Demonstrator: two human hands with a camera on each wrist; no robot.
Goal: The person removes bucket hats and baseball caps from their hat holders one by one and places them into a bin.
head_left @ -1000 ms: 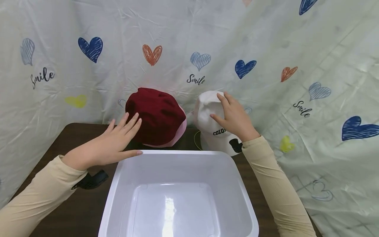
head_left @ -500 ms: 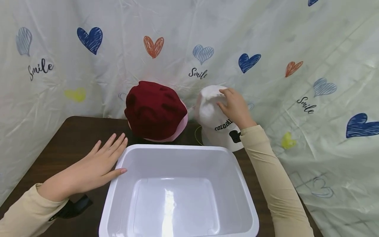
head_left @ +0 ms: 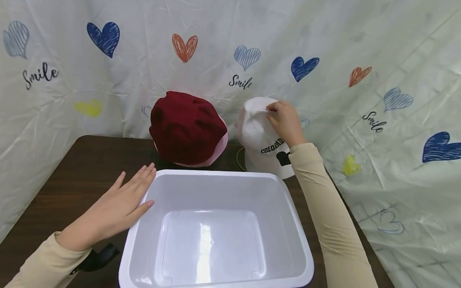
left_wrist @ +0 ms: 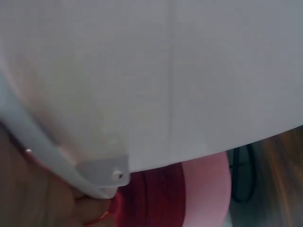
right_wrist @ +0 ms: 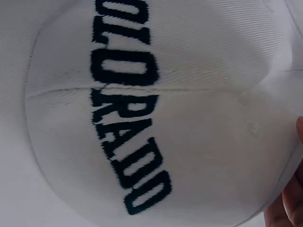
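Note:
A white cap (head_left: 253, 128) with dark COLORADO lettering stands behind the white plastic basin (head_left: 216, 192), to the right. My right hand (head_left: 288, 124) pinches the upper part of its crown. Close up, the right wrist view has the lettering across the cap (right_wrist: 213, 137), with fingertips (right_wrist: 293, 203) at the crown's edge. My left hand (head_left: 115, 208) rests on the basin's left rim near the far corner, its fingers extended. The left wrist view looks along the basin wall (left_wrist: 189, 85), part of that hand (left_wrist: 42, 198) at lower left.
Left of the white cap stands a dark red cap (head_left: 187, 128), with something pink (head_left: 217, 152) beneath it. A thin yellowish loop (head_left: 240, 160) hangs between the caps. The dark wooden table (head_left: 90, 168) meets a white curtain (head_left: 209, 24) printed with hearts behind.
My left hand has drawn back from beside the red cap down to the basin's left rim. The right hand's fingers have closed on the white cap's crown. The view has tilted slightly.

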